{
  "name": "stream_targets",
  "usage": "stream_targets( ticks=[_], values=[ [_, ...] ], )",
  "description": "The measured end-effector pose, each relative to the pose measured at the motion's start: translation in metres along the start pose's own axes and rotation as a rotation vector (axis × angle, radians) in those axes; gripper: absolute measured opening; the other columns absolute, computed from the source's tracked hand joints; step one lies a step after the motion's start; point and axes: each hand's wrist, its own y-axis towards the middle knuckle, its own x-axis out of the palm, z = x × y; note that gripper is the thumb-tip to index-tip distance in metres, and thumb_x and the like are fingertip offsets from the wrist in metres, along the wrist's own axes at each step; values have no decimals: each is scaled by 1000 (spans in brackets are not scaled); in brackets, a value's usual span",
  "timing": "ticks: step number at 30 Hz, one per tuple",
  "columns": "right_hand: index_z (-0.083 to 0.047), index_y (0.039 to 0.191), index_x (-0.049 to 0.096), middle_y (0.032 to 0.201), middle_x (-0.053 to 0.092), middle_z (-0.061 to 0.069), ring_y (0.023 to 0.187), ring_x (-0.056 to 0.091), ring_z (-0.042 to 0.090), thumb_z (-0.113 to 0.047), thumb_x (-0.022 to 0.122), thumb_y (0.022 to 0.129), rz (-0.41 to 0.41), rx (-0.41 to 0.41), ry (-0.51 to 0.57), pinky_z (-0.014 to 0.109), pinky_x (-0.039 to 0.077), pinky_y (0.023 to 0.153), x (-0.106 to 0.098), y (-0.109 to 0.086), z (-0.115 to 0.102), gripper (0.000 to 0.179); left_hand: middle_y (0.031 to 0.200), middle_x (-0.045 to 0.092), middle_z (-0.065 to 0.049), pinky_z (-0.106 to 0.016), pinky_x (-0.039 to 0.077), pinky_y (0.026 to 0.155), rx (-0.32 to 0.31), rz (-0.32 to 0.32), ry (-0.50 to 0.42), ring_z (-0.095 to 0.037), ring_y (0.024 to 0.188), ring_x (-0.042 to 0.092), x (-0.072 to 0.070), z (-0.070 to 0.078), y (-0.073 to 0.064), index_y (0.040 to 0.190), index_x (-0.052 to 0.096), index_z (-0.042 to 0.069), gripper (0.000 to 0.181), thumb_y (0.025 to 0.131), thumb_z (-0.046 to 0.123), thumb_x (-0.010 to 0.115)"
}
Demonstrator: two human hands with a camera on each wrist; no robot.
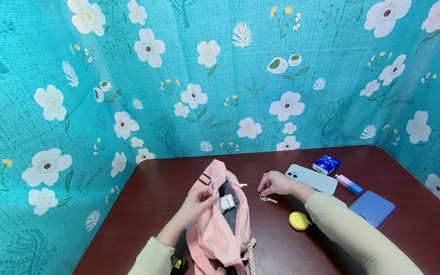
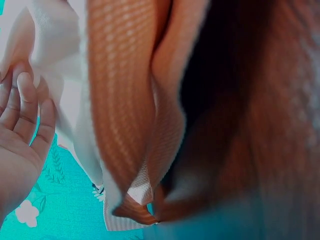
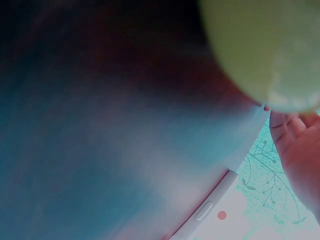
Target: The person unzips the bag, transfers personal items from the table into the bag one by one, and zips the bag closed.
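Note:
A pink fabric bag (image 1: 206, 225) lies on the table with its zipped mouth spread and grey lining showing. My left hand (image 1: 196, 205) pinches the left edge of that mouth; the left wrist view shows the same hand (image 2: 22, 142) against the fabric, beside a hanging strap (image 2: 122, 75). Inside the opening sits a white charger (image 1: 228, 202) with its prongs pointing right. To the bag's right, my right hand (image 1: 276, 183) pinches a small bunch of keys (image 1: 271, 200) low over the tabletop. In the right wrist view, that hand (image 3: 300, 160) is partly hidden by a blurred yellow-green round thing (image 3: 265, 45).
Right of the keys are a yellow oval case (image 1: 298, 221), a pale phone (image 1: 319, 180), a blue tissue pack (image 1: 326, 164), a pink-blue stick (image 1: 349, 184) and a blue flat pouch (image 1: 374, 207). A braided cord (image 1: 252, 262) hangs off the bag. Floral cloth (image 1: 217, 92) backs the table.

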Motion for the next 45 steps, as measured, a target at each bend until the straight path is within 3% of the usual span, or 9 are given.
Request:
stream_targets(
  ticks=[5,14,18,20,24,27,31,38,45],
  values=[
    [-10,78,75,79,60,-8,67,57,5,-10,80,79,-6,-26,-17,25,47,64,-1,0,3,5,67,51,0,-19,39,57,12,0,0,-8,61,47,0,1,0,82,61,-4,9,91,-4,62],
    [-11,75,75,76,61,-6,68,60,7,-10,81,78,33,-4,37,24,49,63,-6,-4,-1,7,68,52,1,-19,39,58,3,4,-3,-8,62,47,0,-1,0,82,61,-5,9,91,-4,62],
    [-8,77,74,76,64,-4,69,62,11,-6,79,80,55,16,96,25,50,63,-13,-4,-6,6,69,52,2,-20,40,59,-9,14,-12,-8,63,48,0,-20,2,84,62,-2,8,91,-1,63],
    [-6,79,74,75,66,-1,68,62,17,-5,77,81,62,31,137,27,51,62,-18,-5,-8,5,69,53,2,-20,40,60,-24,16,-9,-9,64,49,0,-23,3,85,63,-2,7,92,0,64],
    [-6,82,74,74,69,2,69,63,28,-9,76,84,87,72,182,30,53,65,-26,-8,-13,4,70,53,0,-21,41,61,-39,11,-10,-10,65,49,0,-8,2,87,63,-4,5,91,-2,63],
    [-6,83,74,76,70,1,72,66,26,-10,76,84,112,81,185,31,55,69,-32,-11,-17,5,70,53,-1,-20,40,61,-41,6,-19,-10,64,49,0,1,2,86,63,-6,5,91,-4,63],
    [-5,84,73,78,71,2,73,67,21,-8,76,83,128,68,212,30,55,72,-37,-15,-24,5,70,54,-1,-20,41,61,-47,2,-18,-11,64,50,1,1,1,87,63,-6,5,91,-3,63],
    [-2,86,72,81,72,6,78,67,31,-8,75,85,135,33,267,29,54,70,-44,-21,-40,7,69,54,-1,-20,42,60,-9,2,-1,-11,63,50,0,-1,1,85,63,-5,6,91,-3,62],
    [-4,86,72,85,72,5,81,69,20,-9,76,84,119,3,324,32,55,77,-47,-27,-61,6,70,52,-1,-20,40,61,-11,1,14,-10,64,48,0,-2,1,85,62,-4,6,91,-3,62]
  ],
)
